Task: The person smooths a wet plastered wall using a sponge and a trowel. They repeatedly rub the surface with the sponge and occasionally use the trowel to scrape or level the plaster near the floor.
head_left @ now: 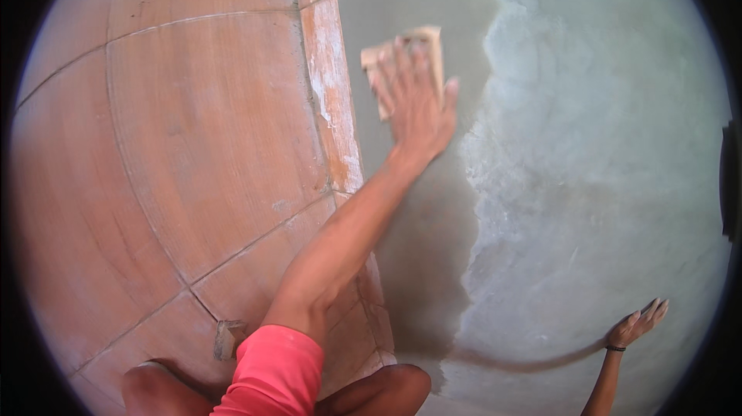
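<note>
My left hand is pressed flat over a folded tan sheet that looks like sandpaper, holding it against the grey wall. Its fingers lie over the sheet and are slightly smeared by motion, while the thumb sticks out to the right past the edge. The sheet rests on the darker grey band of the wall, just right of the tile strip. At the lower right, my right hand, with a dark band at the wrist, leans on the paler wall surface. Its fingers are stretched out and nothing is in it.
Reddish-brown floor tiles with joint lines fill the left side. A narrow tile skirting smeared with white runs along the wall's foot. A small grey-brown block lies on the floor near my bent knees.
</note>
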Demonstrator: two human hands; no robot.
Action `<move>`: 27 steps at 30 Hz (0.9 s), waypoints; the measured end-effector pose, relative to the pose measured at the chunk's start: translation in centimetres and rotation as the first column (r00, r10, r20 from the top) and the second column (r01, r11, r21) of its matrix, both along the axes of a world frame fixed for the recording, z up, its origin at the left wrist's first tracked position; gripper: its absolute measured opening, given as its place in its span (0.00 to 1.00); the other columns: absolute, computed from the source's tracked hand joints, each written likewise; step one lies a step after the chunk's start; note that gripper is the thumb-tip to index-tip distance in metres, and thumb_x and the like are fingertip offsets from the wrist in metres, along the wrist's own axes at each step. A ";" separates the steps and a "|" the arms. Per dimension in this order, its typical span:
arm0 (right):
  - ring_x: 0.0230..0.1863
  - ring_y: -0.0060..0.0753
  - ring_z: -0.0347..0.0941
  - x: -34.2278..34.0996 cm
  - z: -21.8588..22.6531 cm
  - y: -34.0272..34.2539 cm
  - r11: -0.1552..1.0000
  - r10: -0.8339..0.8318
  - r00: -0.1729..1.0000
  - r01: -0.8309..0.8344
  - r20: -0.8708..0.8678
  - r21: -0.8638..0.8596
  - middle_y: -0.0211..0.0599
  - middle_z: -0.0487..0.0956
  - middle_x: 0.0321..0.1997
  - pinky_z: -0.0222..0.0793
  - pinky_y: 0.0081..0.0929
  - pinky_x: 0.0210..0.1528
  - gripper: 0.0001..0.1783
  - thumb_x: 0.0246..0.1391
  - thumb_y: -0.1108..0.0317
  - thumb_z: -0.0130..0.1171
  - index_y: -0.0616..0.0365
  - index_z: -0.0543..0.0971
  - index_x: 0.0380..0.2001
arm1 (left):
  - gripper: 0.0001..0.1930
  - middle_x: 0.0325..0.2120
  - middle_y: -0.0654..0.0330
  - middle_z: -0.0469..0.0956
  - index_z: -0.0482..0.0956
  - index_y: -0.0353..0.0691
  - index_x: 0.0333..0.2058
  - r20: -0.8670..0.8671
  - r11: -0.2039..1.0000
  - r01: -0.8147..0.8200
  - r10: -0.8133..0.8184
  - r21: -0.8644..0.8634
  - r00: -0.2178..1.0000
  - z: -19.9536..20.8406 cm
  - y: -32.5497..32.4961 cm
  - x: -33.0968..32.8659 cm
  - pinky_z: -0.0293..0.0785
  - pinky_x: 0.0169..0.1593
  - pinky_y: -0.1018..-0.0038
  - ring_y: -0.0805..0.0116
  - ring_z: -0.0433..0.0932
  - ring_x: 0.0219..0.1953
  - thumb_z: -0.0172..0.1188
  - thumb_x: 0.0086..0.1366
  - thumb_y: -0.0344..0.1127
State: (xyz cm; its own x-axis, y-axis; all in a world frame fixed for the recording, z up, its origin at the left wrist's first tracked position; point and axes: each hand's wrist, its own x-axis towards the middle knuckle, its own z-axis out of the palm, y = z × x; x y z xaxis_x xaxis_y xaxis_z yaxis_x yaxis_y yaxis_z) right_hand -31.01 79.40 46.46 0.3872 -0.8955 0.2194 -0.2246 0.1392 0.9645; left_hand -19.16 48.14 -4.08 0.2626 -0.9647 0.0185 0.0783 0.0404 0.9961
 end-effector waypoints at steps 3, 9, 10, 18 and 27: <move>0.72 0.51 0.43 -1.0 -0.1 0.5 0.999 -0.032 0.999 0.032 0.033 0.006 0.50 0.51 0.71 0.37 0.48 0.70 0.31 0.64 0.55 0.34 0.63 0.58 0.64 | 0.35 0.68 0.44 0.40 0.45 0.35 0.67 0.064 0.970 0.138 -0.127 -0.198 0.990 5.8 1.0 0.0 0.25 0.67 0.44 0.42 0.32 0.70 0.41 0.69 0.49; 0.72 0.51 0.44 0.2 0.4 0.2 1.000 -0.024 1.000 0.024 0.010 0.006 0.50 0.51 0.71 0.39 0.49 0.70 0.31 0.65 0.54 0.34 0.63 0.59 0.64 | 0.35 0.68 0.45 0.39 0.45 0.35 0.67 0.022 0.959 0.110 -0.108 -0.260 0.994 -0.1 6.5 -2.5 0.25 0.67 0.45 0.43 0.32 0.70 0.40 0.69 0.50; 0.72 0.51 0.44 0.3 0.1 0.0 1.000 -0.021 1.000 0.021 -0.003 0.005 0.50 0.51 0.71 0.39 0.49 0.70 0.31 0.65 0.54 0.34 0.63 0.59 0.64 | 0.35 0.68 0.45 0.39 0.45 0.35 0.67 0.003 0.990 0.033 -0.032 -0.137 0.999 -1.4 4.5 -2.6 0.25 0.67 0.45 0.43 0.32 0.70 0.39 0.69 0.51; 0.72 0.50 0.43 -0.3 -0.5 -0.1 1.000 -0.017 1.000 0.017 0.008 0.007 0.49 0.51 0.71 0.39 0.49 0.70 0.31 0.65 0.53 0.34 0.62 0.58 0.64 | 0.37 0.68 0.46 0.40 0.47 0.33 0.66 0.036 0.842 0.187 -0.196 -0.506 0.980 7.9 6.3 -0.6 0.24 0.66 0.41 0.40 0.32 0.70 0.47 0.65 0.47; 0.72 0.51 0.42 0.0 -0.4 -0.3 0.999 -0.033 0.999 0.033 0.027 -0.004 0.49 0.50 0.71 0.38 0.50 0.70 0.31 0.65 0.53 0.34 0.62 0.57 0.65 | 0.36 0.68 0.45 0.42 0.50 0.33 0.65 -0.042 0.983 -0.158 0.154 -0.098 0.987 4.8 -10.2 1.6 0.28 0.67 0.42 0.41 0.37 0.69 0.43 0.66 0.52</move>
State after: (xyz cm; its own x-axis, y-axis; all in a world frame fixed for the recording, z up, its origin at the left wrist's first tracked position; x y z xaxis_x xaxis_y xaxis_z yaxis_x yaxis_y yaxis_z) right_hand -31.02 79.13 46.06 0.3509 -0.9069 0.2333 -0.2458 0.1512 0.9575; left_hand -17.53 37.93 0.71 0.4121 -0.9055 0.1017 0.0971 0.1546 0.9832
